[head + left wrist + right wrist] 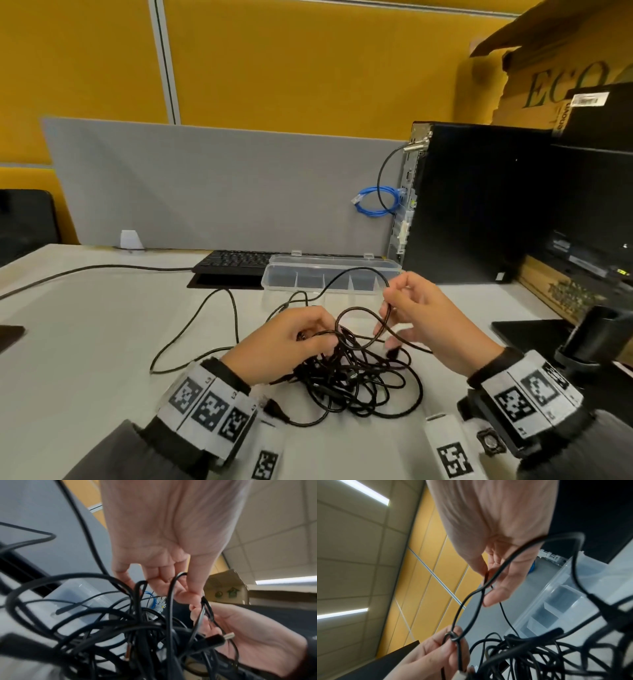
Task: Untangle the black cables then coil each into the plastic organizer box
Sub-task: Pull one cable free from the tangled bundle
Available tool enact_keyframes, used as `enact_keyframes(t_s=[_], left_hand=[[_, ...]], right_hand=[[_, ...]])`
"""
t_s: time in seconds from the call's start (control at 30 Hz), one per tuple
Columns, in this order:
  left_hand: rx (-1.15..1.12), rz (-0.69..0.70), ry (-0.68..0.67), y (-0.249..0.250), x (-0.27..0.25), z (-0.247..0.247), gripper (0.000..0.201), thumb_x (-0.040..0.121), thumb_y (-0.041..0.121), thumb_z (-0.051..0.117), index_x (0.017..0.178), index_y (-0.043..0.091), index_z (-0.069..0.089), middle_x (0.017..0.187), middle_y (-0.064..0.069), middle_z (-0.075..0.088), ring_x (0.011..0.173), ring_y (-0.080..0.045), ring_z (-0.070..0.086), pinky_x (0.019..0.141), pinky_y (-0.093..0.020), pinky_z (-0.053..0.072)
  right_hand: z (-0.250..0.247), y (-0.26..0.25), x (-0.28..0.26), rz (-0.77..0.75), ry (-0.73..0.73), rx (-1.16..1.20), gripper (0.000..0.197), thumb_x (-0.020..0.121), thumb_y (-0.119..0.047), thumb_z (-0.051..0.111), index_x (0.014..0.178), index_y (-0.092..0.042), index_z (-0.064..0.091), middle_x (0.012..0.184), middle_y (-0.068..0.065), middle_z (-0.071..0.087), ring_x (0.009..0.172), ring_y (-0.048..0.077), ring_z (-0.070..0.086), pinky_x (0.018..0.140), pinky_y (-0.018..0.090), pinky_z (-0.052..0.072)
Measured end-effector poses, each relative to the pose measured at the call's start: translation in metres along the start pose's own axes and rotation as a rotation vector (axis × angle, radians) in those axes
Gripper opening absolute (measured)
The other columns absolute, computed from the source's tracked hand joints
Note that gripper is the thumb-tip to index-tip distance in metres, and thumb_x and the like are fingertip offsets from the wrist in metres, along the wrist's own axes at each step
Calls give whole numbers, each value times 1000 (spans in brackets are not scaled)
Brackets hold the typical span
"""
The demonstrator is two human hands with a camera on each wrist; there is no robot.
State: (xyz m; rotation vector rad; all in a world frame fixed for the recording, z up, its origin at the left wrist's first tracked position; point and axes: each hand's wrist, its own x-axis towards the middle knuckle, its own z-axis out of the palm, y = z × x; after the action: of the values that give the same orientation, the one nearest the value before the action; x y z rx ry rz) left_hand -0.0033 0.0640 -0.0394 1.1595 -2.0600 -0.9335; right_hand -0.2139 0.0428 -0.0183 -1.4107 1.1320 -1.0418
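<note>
A tangle of black cables (pixel 356 373) lies on the white worktop (pixel 102 325) just in front of the person, between both hands. The left hand (pixel 287 342) rests on the left edge of the tangle with its fingers curled round several strands; the left wrist view shows fingers (pixel 161 582) and thumb pinching loops that rise out of the pile. The right hand (pixel 421 315) is raised just above the right side of the tangle, thumb and forefinger pinching 1 strand, which loops up from the pile and arcs back over the box. In the right wrist view that strand crosses the palm and runs down to the left hand's fingertips (pixel 453 641). A plug end (pixel 274 409) lies on the worktop near the left wrist.

The clear plastic organizer box (pixel 329 277) sits open on the worktop just behind the tangle, its divided compartments holding no cable. A black keyboard (pixel 236 262) lies to the left of the box, touching or nearly touching it, and a black computer tower (pixel 479 205) stands to the right, with a coiled blue cable (pixel 375 202) hanging at its back
</note>
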Motion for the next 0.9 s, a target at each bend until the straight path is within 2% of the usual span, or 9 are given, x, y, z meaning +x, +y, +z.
enact_keyframes(t_s=[0.1, 0.2, 0.33, 0.4, 0.47, 0.53, 0.63, 0.77, 0.9], left_hand=[[-180, -1, 14, -1, 0, 1, 10, 93, 10, 51, 94, 11, 61, 96, 3, 67, 92, -4, 62, 87, -20, 46], [-389, 0, 37, 1, -1, 4, 12, 96, 6, 43, 99, 3, 54, 101, -5, 71, 98, -12, 65, 80, -11, 45], [-506, -26, 131, 1, -1, 3, 18, 96, 6, 36, 97, 4, 53, 85, -4, 73, 87, -16, 69, 82, -20, 47], [-526, -14, 147, -1, -1, 1, 19, 97, 5, 33, 95, 5, 51, 76, -4, 70, 75, -20, 68, 77, -21, 48], [-515, 11, 138, -3, -2, -1, 20, 97, 4, 30, 96, 7, 49, 69, -3, 66, 63, -22, 62, 73, -22, 48], [-496, 31, 120, -6, -3, -6, 22, 99, 8, 30, 96, 8, 51, 64, -1, 62, 53, -20, 50, 68, -23, 46], [-448, 37, 119, -10, -7, -18, 24, 90, 23, 42, 91, 8, 60, 65, -3, 58, 44, -13, 35, 50, -21, 33], [-278, 1, 295, -18, -14, -37, 19, 92, 23, 56, 83, 8, 64, 59, 5, 53, 48, -6, 36, 46, -14, 28], [-187, -13, 403, -28, -17, -46, 19, 93, 21, 52, 83, 15, 66, 52, 7, 47, 46, -1, 38, 46, -10, 30]], right_hand=[[6, 1, -1, -42, 6, -198, 15, 94, -24, 51, 109, -22, 47, 103, 1, 54, 88, 20, 62, 55, 28, 52], [15, -8, 0, -303, -22, -574, 31, 87, -49, 45, 115, -37, 51, 115, -17, 47, 108, -1, 46, 80, 13, 39], [30, -24, 4, -410, -118, -1005, 12, 87, -49, 50, 82, -41, 58, 124, -17, 34, 112, 1, 21, 95, 22, 24], [34, -37, 11, -439, -141, -1072, 16, 88, -46, 51, 73, -40, 54, 115, -15, 42, 103, -3, 29, 90, 20, 28], [36, -51, 19, -460, -152, -960, 18, 92, -38, 51, 75, -33, 56, 87, -14, 55, 77, -11, 45, 70, 10, 34], [35, -62, 25, -463, -81, -745, 19, 95, -29, 49, 82, -19, 59, 66, -8, 58, 52, -9, 49, 53, 8, 37], [19, -70, 33, -449, 151, -299, 20, 97, -20, 46, 82, -13, 55, 60, -3, 53, 36, 0, 41, 36, 11, 32], [-17, -76, 43, -504, 583, 176, 23, 97, -17, 42, 75, -16, 49, 60, -4, 42, 35, 3, 36, 34, 17, 30], [-48, -60, 52, -547, 822, 132, 25, 97, -19, 41, 73, -18, 47, 62, -1, 44, 38, 1, 37, 38, 20, 31]])
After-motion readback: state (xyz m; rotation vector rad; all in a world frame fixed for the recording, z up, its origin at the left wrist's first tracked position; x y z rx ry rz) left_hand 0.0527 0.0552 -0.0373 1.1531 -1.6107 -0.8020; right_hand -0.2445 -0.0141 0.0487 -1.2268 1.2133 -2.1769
